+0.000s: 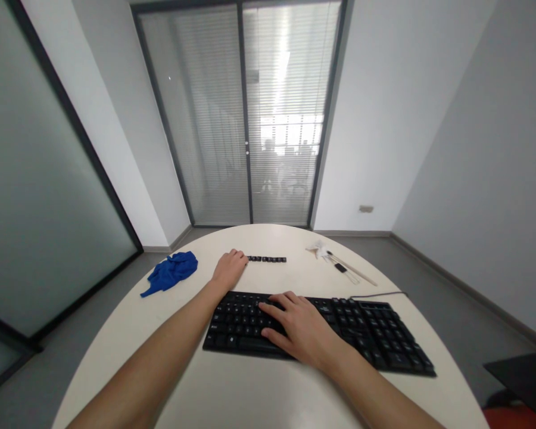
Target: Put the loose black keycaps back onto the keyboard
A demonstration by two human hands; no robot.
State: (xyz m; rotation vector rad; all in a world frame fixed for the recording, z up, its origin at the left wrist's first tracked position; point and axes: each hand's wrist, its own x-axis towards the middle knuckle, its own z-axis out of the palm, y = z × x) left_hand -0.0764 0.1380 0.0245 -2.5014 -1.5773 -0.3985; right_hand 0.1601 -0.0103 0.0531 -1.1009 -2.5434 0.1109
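A black keyboard (368, 333) lies across the near part of the round table. My right hand (301, 328) rests on its left-middle keys, fingers spread, holding nothing that I can see. Beyond the keyboard, small black keycaps (268, 259) form a straight row on the tabletop. At the left end of that row is my left hand (231, 270), its fingers bent down and closed at a dark keycap (246, 263). The fingers partly hide this keycap, and my left forearm passes over the keyboard's upper left corner.
A crumpled blue cloth (172, 272) lies on the table's left side. At the back right are a clear plastic wrapper (318, 248), a thin wooden stick (360, 274) and a wire tool with a black grip (340, 268). The keyboard cable (379, 295) runs toward the right edge.
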